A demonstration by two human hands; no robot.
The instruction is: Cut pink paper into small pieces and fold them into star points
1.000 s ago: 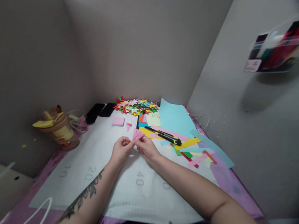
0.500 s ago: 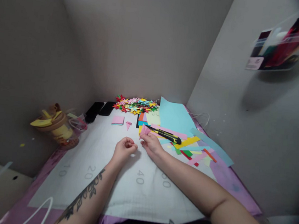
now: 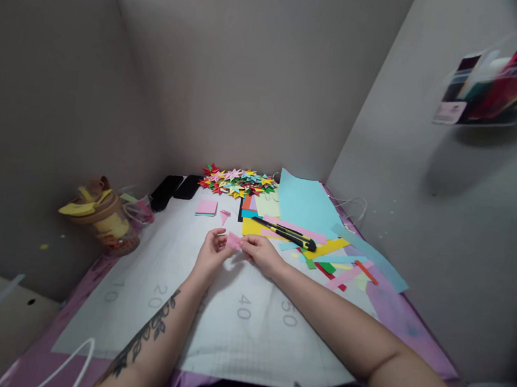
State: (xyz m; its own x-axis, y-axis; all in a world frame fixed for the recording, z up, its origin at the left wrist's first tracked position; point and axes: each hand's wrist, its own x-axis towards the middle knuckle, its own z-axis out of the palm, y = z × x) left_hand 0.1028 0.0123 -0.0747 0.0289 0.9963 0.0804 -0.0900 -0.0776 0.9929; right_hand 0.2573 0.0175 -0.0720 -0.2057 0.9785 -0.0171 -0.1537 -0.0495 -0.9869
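A small folded pink paper (image 3: 235, 241) is held between both hands over the white mat (image 3: 134, 322). My left hand (image 3: 212, 251) pinches its left side, fingers curled. On its right side, my right hand (image 3: 260, 254) has thumb and fingers closed on the paper. Just beyond them lies another small folded pink piece (image 3: 224, 216), with a stack of pink square sheets (image 3: 206, 207) to its left. A black and yellow cutter (image 3: 289, 233) rests on paper strips beyond my right hand.
Colourful folded paper stars (image 3: 236, 182) are heaped at the back. Two black phones (image 3: 166, 192) lie back left, near a lidded cup (image 3: 105, 220). A large light blue sheet (image 3: 308, 205) and coloured strips (image 3: 331, 248) cover the right. Grey walls enclose the table.
The pink paper has moved left and down from beside my right fingertips to between both hands. My left hand has closed on it. The view has shifted slightly.
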